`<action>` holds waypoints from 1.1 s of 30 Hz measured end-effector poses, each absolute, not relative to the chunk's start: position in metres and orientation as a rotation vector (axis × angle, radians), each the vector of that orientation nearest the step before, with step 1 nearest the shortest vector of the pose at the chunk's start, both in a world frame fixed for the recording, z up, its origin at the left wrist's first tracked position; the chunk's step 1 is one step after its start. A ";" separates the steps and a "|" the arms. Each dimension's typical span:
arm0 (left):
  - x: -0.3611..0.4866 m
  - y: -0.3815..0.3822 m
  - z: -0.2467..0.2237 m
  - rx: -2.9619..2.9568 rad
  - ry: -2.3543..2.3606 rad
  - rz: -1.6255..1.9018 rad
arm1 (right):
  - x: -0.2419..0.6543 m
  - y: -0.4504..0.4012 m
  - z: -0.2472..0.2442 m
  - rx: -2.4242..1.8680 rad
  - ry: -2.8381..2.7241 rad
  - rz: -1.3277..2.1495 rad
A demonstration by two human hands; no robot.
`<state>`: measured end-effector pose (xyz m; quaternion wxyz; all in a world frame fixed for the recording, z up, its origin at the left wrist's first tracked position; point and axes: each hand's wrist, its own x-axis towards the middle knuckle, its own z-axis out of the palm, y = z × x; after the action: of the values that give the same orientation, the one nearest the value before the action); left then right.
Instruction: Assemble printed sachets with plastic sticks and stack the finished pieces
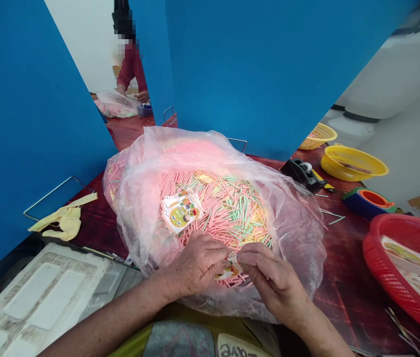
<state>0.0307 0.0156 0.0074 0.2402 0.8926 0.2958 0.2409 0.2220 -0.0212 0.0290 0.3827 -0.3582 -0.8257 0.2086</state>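
Between my two hands is a small printed packet (228,268), its edges pinched by fingers on both sides. My left hand (200,265) closes on the packet's left side, while my right hand (271,275) grips its upper right edge. Fingers cover much of it. Beneath them a large see-through plastic bag (295,228) lies open, full of thin pink, green and yellow sticks (225,213). A small stack of similar printed packets (182,210) rests on the sticks, just beyond my left hand.
Blue partitions (232,74) rise behind the bag. On the right are a black tape dispenser (301,173), a yellow basket (354,162) and a red basket (384,263) holding packets. Yellow gloves (65,223) and a whitish plastic crate (39,297) lie left. Another person (131,69) works beyond.
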 end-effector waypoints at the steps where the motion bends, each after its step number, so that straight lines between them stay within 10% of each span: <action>1: 0.030 0.015 0.006 2.422 0.806 0.698 | 0.219 -0.023 0.029 -0.916 -2.119 0.529; 9: 0.025 0.022 -0.010 2.213 0.751 1.306 | 0.258 0.033 0.023 -1.518 -1.890 0.157; 13: 0.026 0.025 -0.011 2.201 0.835 1.446 | 0.270 0.089 0.002 -2.020 -1.828 0.549; 33: 0.043 0.030 0.005 2.163 0.921 1.247 | 0.221 0.023 0.060 -1.064 -1.543 0.638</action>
<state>0.0427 0.0297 0.0049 0.2382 0.7894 0.3362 0.4550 0.2214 0.0226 0.0598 0.5489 -0.4493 -0.6514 0.2695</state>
